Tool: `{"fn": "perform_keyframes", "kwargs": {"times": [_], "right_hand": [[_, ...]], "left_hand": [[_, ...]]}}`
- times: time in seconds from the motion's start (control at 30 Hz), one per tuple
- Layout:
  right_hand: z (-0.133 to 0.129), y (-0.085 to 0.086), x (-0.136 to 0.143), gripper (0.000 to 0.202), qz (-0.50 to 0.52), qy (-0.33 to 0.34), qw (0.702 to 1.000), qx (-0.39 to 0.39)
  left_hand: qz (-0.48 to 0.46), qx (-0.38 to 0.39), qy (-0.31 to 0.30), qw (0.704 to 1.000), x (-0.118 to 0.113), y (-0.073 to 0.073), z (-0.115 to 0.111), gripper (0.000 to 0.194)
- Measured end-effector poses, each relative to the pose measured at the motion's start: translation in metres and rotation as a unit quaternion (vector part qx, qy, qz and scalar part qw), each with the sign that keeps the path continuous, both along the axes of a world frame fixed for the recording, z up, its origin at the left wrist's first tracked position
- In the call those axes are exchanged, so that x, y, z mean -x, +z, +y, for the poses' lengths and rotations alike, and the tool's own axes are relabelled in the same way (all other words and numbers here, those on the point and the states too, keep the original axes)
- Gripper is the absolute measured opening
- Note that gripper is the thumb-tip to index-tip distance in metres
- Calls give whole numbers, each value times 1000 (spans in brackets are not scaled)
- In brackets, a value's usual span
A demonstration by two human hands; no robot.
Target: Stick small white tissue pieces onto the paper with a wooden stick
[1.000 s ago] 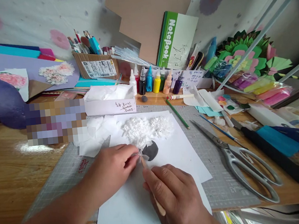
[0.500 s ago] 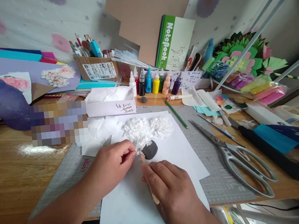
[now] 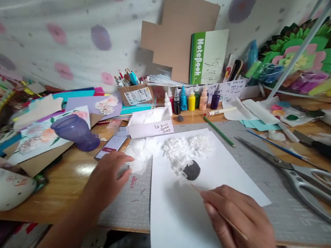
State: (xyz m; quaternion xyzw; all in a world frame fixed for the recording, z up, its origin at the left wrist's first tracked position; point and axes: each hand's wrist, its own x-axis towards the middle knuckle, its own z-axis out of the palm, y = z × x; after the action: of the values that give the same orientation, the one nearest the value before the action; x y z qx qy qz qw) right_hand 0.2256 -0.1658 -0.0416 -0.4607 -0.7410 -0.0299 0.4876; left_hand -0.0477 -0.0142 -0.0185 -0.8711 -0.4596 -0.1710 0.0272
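Observation:
My right hand [image 3: 237, 219] grips a thin wooden stick [image 3: 234, 227], its tip pointing at the lower edge of a dark grey disc [image 3: 192, 171]. The disc lies on a white paper sheet [image 3: 175, 221], with ruffled white tissue paper [image 3: 174, 150] against its upper left side and a second ruffled clump [image 3: 201, 144] to the right. Thumb and fingers apart, my left hand [image 3: 112, 177] is beside loose pieces of white tissue [image 3: 139, 154], left of the sheet. Nothing shows between its fingers.
A grey cutting mat [image 3: 127, 211] lies under the sheet. Large scissors [image 3: 285, 166], a blue brush [image 3: 277, 144] and a green pencil [image 3: 219, 132] lie to the right. Behind are a white box [image 3: 151, 129] and several paint bottles [image 3: 191, 100]; a phone [image 3: 110, 145] lies left.
My left hand has left the tissue edge by the disc and moved left to the loose tissue. My right hand, with the stick, has drawn back slightly right. The view has swung left.

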Motion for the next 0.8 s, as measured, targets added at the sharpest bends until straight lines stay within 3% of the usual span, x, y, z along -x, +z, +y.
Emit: {"fn": "perform_keyframes", "kwargs": {"times": [0.2, 0.4, 0.6, 0.73, 0.8], "right_hand": [[-2, 0, -1, 19, -14, -4, 1000, -15], [-2, 0, 1, 18, -17, -10, 1000, -16], [1, 1, 2, 18, -5, 4, 1000, -20], [1, 2, 3, 18, -5, 6, 1000, -19], [0, 2, 2, 17, -4, 4, 1000, -22]], "left_hand": [[-14, 80, 39, 996, -13, -5, -1, 37], [-19, 104, 50, 993, -18, -2, 10, 19], [-37, 107, 66, 991, -10, -2, 18, 16], [-33, 144, 59, 987, -12, -3, 20, 30], [-25, 141, 52, 988, -15, -4, 21, 23]]}}
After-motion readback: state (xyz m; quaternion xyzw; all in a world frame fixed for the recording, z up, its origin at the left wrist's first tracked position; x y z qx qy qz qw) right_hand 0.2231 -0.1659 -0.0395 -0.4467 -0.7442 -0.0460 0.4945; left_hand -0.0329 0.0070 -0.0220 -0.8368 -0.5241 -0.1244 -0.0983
